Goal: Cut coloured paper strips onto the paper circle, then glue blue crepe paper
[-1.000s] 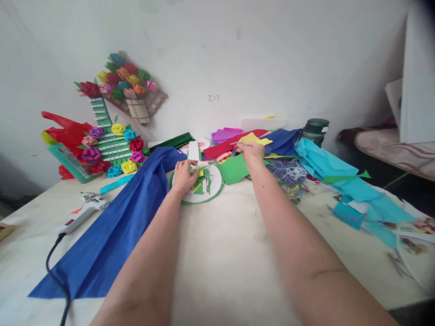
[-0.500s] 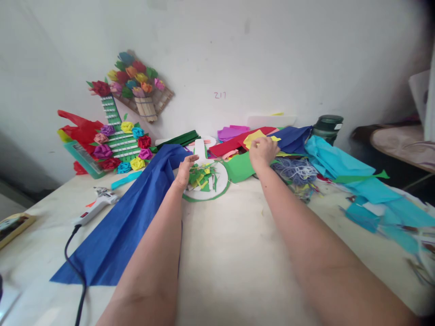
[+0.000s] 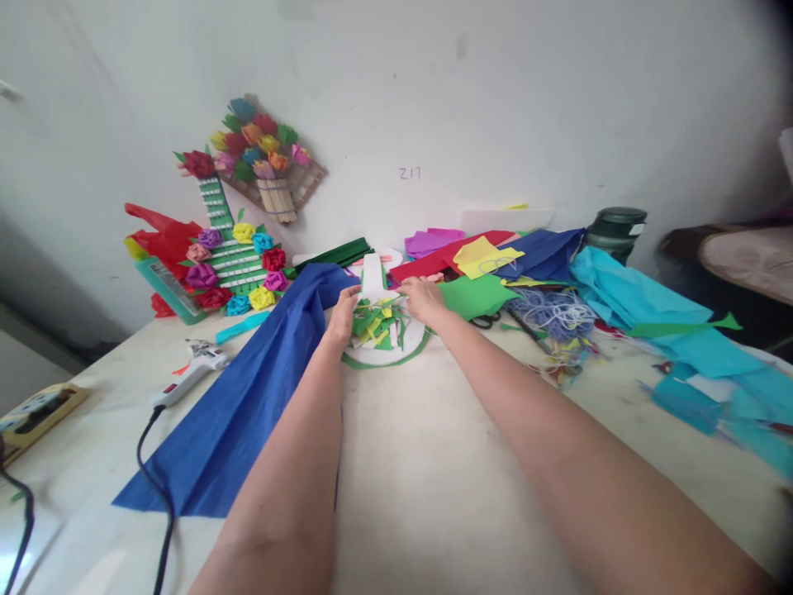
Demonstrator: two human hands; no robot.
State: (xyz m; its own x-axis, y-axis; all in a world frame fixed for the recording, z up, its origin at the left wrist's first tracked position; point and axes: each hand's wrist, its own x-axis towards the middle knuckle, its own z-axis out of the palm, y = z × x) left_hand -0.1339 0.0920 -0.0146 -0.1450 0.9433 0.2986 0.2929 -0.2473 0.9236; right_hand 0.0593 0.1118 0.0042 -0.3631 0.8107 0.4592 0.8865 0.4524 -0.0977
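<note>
My left hand (image 3: 345,316) is at the left edge of a round white board (image 3: 382,357) with a green rim, its fingers partly stretched out. My right hand (image 3: 424,299) reaches over the board's right side, fingers extended and slightly bent toward the left. Between the hands, a loose heap of green, yellow and white paper scraps (image 3: 377,324) lies on the board. A white strip (image 3: 372,274) with a green edge extends behind the heap. I cannot tell whether the fingertips touch the scraps. Yellow paper (image 3: 486,258) and green paper (image 3: 474,296) lie right of my right hand.
Blue paper (image 3: 248,397) and a glue gun (image 3: 192,373) with its cord lie on the left. A flower-decorated green guitar shape (image 3: 239,264) leans at the back. Tangled yarn (image 3: 551,312), scissor handles (image 3: 486,321) and turquoise paper (image 3: 644,289) are on the right.
My right hand has left the yellow paper and moved left to the round board. My left hand has shifted slightly downward beside the scraps. The view has turned a little left.
</note>
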